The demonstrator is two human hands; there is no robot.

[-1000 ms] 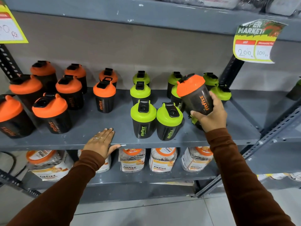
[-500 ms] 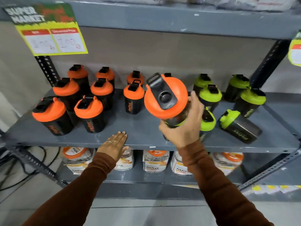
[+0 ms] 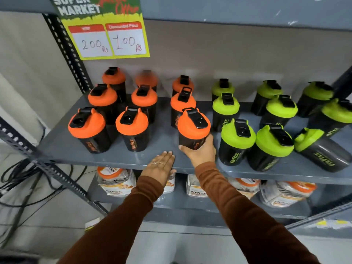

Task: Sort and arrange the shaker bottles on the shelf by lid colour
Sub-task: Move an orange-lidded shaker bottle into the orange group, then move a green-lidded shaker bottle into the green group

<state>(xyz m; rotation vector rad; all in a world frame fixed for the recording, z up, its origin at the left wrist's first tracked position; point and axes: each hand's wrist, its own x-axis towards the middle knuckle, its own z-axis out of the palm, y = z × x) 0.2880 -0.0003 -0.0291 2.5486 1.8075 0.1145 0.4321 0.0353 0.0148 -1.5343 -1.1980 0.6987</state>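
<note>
Black shaker bottles stand on a grey shelf (image 3: pixel 62 147). Several with orange lids (image 3: pixel 86 123) fill the left half, several with green lids (image 3: pixel 238 133) the right half. My right hand (image 3: pixel 200 152) is shut around the base of an orange-lid bottle (image 3: pixel 193 126), upright at the front of the third orange column, right beside the green group. My left hand (image 3: pixel 162 164) lies flat on the shelf's front edge, fingers apart, holding nothing. One green-lid bottle (image 3: pixel 323 153) lies on its side at the front right.
A yellow price sign (image 3: pixel 108 33) hangs from the shelf above. Jars with orange lids (image 3: pixel 114 180) stand on the lower shelf. A perforated steel upright (image 3: pixel 64 52) is at the left, cables (image 3: pixel 21 180) on the floor beside it.
My right hand has carried the orange-lid bottle from the green side leftward and down to the shelf beside the orange group. The view has shifted left. My left hand stays on the edge.
</note>
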